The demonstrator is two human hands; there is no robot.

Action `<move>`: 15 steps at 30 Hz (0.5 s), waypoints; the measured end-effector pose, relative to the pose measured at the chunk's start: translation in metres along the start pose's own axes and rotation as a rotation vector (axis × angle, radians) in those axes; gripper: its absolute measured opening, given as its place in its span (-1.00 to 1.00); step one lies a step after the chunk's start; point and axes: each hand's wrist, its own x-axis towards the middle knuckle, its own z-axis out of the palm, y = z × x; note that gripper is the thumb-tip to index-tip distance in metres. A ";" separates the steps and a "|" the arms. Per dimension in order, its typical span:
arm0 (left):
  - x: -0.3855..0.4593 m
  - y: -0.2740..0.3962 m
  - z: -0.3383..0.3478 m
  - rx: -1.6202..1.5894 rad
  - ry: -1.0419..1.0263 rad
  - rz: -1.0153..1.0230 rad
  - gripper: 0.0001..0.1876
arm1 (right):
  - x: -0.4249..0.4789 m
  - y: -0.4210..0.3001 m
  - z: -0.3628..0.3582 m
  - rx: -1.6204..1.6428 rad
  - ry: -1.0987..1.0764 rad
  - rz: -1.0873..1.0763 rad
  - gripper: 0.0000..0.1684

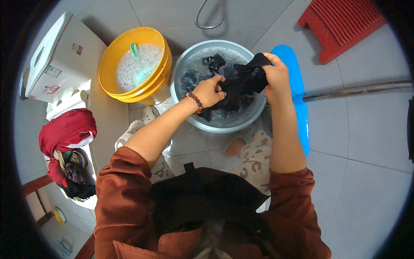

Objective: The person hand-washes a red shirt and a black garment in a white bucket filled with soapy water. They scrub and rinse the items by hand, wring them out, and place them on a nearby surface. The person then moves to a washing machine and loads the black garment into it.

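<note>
A round grey plastic basin (pixel 181 108) holds sudsy water and a wet black cloth garment (pixel 239 81). My right hand (pixel 277 73) grips one end of the garment, lifting it at the basin's right rim. My left hand (pixel 212 90), with a brown bead bracelet at the wrist, is over the middle of the garment, its fingers bent and partly spread against the cloth; whether it pinches any fabric I cannot tell. More dark cloth lies in the water left of and below my left hand.
Left of the basin stands a yellow bucket (pixel 168 61) of foamy water with a green-handled item. A white box (pixel 68 55) and piled clothes (pixel 69 129) are further left. A blue floor squeegee (pixel 291 71) lies right; a red plastic stool (pixel 343 29) is upper right.
</note>
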 end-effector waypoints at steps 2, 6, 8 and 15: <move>-0.004 0.013 -0.006 -0.101 0.163 0.193 -0.26 | 0.000 -0.008 -0.002 0.024 -0.028 0.012 -0.74; -0.020 0.050 -0.016 -0.337 0.172 0.280 -0.23 | -0.005 -0.004 0.008 0.109 -0.073 -0.015 -0.68; -0.016 0.056 -0.010 -0.427 0.171 0.281 -0.23 | -0.010 -0.008 0.018 0.097 -0.056 -0.032 -0.59; -0.017 0.076 -0.046 0.194 0.274 0.300 -0.60 | -0.007 -0.009 0.016 -0.268 -0.275 -0.328 -0.54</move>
